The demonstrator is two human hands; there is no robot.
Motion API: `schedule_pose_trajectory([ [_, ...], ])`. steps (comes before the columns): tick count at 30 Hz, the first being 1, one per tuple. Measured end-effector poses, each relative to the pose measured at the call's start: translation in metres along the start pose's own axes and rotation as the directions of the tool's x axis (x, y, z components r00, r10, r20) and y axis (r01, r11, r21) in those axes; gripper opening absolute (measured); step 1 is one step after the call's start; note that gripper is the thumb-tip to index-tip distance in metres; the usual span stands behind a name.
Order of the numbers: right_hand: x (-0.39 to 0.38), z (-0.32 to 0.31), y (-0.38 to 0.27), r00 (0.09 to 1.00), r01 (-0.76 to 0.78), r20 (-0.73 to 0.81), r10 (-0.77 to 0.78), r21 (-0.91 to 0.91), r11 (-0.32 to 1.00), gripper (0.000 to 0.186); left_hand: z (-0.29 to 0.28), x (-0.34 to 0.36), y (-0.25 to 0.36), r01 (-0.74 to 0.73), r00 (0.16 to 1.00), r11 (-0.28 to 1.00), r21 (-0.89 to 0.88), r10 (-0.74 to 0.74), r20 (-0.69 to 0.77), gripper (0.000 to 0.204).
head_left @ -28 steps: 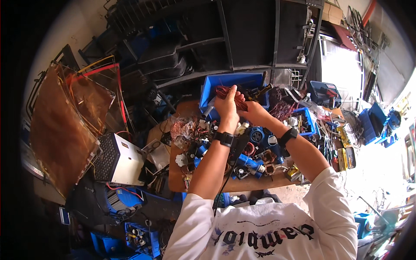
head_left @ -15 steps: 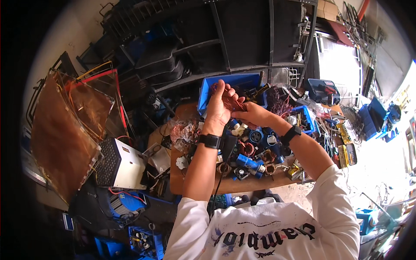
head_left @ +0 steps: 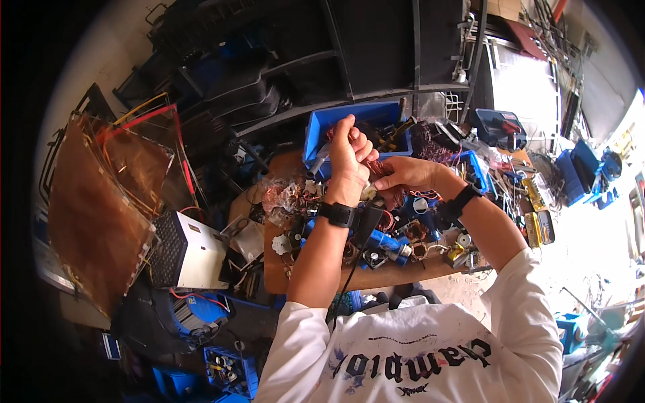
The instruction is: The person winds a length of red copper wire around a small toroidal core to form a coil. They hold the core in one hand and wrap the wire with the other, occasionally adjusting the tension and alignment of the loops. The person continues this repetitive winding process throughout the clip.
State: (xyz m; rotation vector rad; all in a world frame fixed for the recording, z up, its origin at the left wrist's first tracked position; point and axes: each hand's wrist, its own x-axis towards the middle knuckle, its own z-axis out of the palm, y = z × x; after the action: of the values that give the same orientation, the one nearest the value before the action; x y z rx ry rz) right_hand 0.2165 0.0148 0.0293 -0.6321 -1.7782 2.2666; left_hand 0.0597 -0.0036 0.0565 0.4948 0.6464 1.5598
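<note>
A bundle of reddish-brown wire [head_left: 377, 168] stretches between my hands above the cluttered table. My left hand [head_left: 351, 156] is closed round one part of it, thumb pointing up. To its right, my right hand [head_left: 411, 173] has its thumb and fingers on the other part; its fingertips are partly hidden. Just behind my hands stands a blue bin [head_left: 321, 124] holding dark parts. Beneath them lie blue plugs [head_left: 390, 243], copper coils and other small electrical parts.
The wooden tabletop [head_left: 302, 279] carries clear plastic wrapping [head_left: 279, 201] at left and a second blue bin [head_left: 478, 171] at right. A tangle of dark wire [head_left: 430, 144] sits behind. A white metal box [head_left: 201, 252] stands left of the table, and black metal framing [head_left: 383, 96] rises behind it.
My left hand has closed more tightly round the wire. My right hand has shifted slightly to the right, and more wire shows between the hands.
</note>
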Motion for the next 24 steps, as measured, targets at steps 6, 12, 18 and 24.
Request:
schedule_pose_trajectory([
  [6,-0.002,0.007,0.015,0.999,0.033,-0.036,-0.029,0.122,0.992,0.023,-0.004,0.002,-0.003,0.035,0.998,0.999,0.040,-0.038,0.053,0.038],
  [12,-0.010,0.016,0.020,0.992,0.047,-0.120,-0.029,0.148,0.988,0.026,0.003,-0.002,-0.007,0.071,0.992,0.995,0.067,-0.078,0.104,0.039],
  [18,-0.014,0.032,0.020,0.952,0.028,-0.307,-0.017,0.031,0.999,0.036,0.000,-0.006,-0.008,0.113,0.976,0.989,0.101,-0.129,0.173,0.038],
  [24,-0.018,0.030,0.012,0.947,-0.003,-0.322,-0.002,-0.014,1.000,0.041,0.004,-0.009,0.001,0.166,0.979,0.986,0.022,-0.168,0.112,0.030],
])
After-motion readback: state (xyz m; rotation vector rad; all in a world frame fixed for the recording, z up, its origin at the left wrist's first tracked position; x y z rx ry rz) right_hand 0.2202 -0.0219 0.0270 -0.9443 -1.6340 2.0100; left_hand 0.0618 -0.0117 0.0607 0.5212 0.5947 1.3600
